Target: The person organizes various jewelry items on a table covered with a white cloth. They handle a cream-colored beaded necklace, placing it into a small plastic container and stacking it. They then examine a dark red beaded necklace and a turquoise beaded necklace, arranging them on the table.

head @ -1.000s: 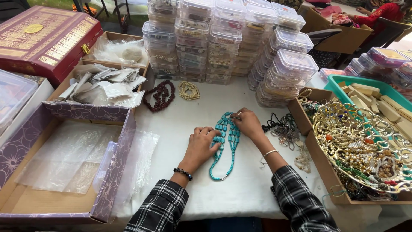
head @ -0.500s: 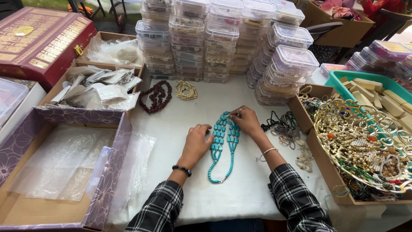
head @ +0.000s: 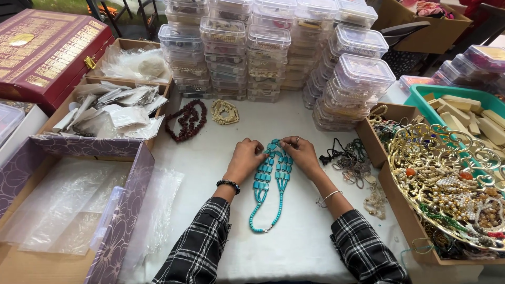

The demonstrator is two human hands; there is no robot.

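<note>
Left hand (head: pixel 245 158): fingers curled, tips pinching the top of the turquoise necklace (head: pixel 271 181) from its 9 o'clock side. Right hand (head: pixel 300 154): likewise closed in a pinch on the upper beads, from 3 o'clock.

Turquoise necklace: laid flat on the white table cover (head: pixel 210 173) at centre, directly before the person. Doubled strands of rectangular blue-green tiles at top, tapering to small round beads and a clasp at 6 o'clock.

Handling, by judgement: light to moderate weight, limp along the string, hard smooth beads likely to slide and chip if dropped. Best held at the tile section with both hands, or lifted near the clasp.

Surroundings: dark red bead necklace (head: pixel 187 120) at 11 o'clock; cream beaded piece (head: pixel 225 111) at 12; stacked clear plastic boxes (head: pixel 263 52) beyond; tangle of dark cords (head: pixel 350 158) at 3 o'clock; gold filigree tray (head: pixel 421 152) of mixed beads further right.
</note>
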